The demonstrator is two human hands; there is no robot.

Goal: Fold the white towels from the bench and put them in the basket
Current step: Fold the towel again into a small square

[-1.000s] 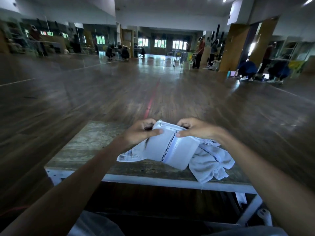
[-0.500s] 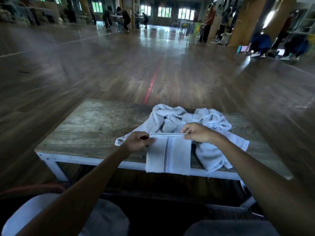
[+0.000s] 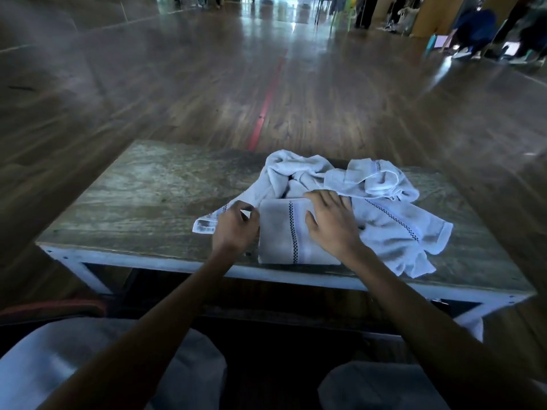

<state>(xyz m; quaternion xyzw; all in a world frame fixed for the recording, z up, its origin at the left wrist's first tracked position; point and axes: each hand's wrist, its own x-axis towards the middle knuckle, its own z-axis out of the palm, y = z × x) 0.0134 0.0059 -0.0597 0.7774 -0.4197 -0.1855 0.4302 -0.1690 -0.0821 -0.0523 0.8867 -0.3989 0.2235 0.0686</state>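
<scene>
A folded white towel [image 3: 284,241] with a black checked stripe lies flat at the near edge of the worn wooden bench [image 3: 133,199]. My right hand [image 3: 331,223] presses on its right half with spread, straight fingers. At the towel's upper left corner my left hand [image 3: 235,229] has its fingers curled and pinches the edge. Behind and to the right lies a crumpled heap of white towels [image 3: 384,202]; one of them pokes out to the left under my left hand. No basket is in view.
The bench has a white metal frame [image 3: 142,258], and its left half is bare wood. My knees in grey trousers [image 3: 97,365] are below the bench edge. A wooden floor with a red line [image 3: 266,105] stretches ahead; people and bags are far back at the right.
The towel, held up in both hands a second ago, now lies folded on the bench. My right hand has let go of its top edge and lies flat on it.
</scene>
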